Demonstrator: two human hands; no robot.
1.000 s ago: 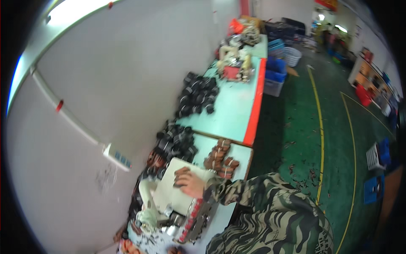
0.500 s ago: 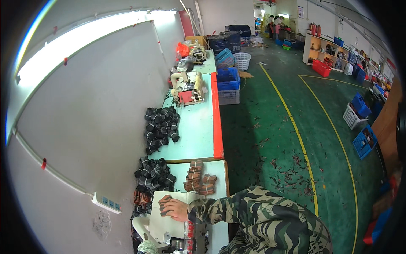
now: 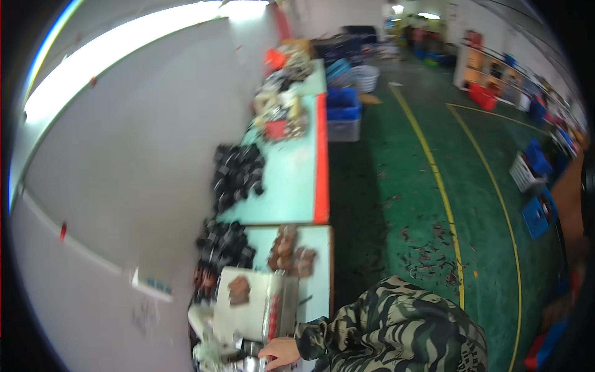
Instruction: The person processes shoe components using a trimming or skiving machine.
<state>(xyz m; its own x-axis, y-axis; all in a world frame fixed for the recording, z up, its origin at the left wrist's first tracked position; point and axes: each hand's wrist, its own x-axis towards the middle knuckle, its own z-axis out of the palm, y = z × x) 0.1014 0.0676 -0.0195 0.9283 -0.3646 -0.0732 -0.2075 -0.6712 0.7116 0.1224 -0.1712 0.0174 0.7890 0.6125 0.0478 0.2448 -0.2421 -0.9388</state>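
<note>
My right hand (image 3: pixel 280 353), in a camouflage sleeve (image 3: pixel 353 322), is at the lower edge, beside the metal parts (image 3: pixel 249 351) of a cream-coloured sewing machine (image 3: pixel 201 322). Its fingers look curled together, and blur hides what they hold. Farther up, a brown bundle (image 3: pixel 238 290) lies on the machine's pale flat top (image 3: pixel 248 313), apart from the hand. Brown banded bundles (image 3: pixel 284 248) are piled on the table (image 3: pixel 319 273) beyond. Black bundles (image 3: pixel 226 245) and a few brown ones (image 3: pixel 206 276) lie along the wall side. My left hand is out of view.
Beyond stands another table (image 3: pixel 291 186) with a red edge, more black bundles (image 3: pixel 238 177) and a second machine (image 3: pixel 279 115). Blue and white crates (image 3: pixel 343 115) stand beside it. Scraps (image 3: pixel 427 254) litter the green floor. A socket strip (image 3: pixel 152 285) is on the left wall.
My right hand has left the brown bundle on the machine's flat top and moved nearer to me, to the metal parts. The bundle stays on top. The whole view has shifted slightly and blurred.
</note>
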